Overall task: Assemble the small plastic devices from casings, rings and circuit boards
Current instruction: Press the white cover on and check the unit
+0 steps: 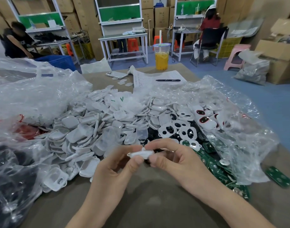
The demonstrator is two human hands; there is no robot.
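Head: apparent casing (141,154), left hand (111,171), right hand (178,163)

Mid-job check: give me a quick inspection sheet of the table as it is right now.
Surface: brown table, bare patch nearest the person.
Job's things: white casing held up between both hands; heap of casings centre; green circuit boards right.
Clutter: plastic bags, drink cup, phone, pen on paper.
Grippers: left hand and right hand both pinch the white casing.
Cables: nothing seen on the table.
Surroundings: workbenches, cardboard boxes, seated person far left.
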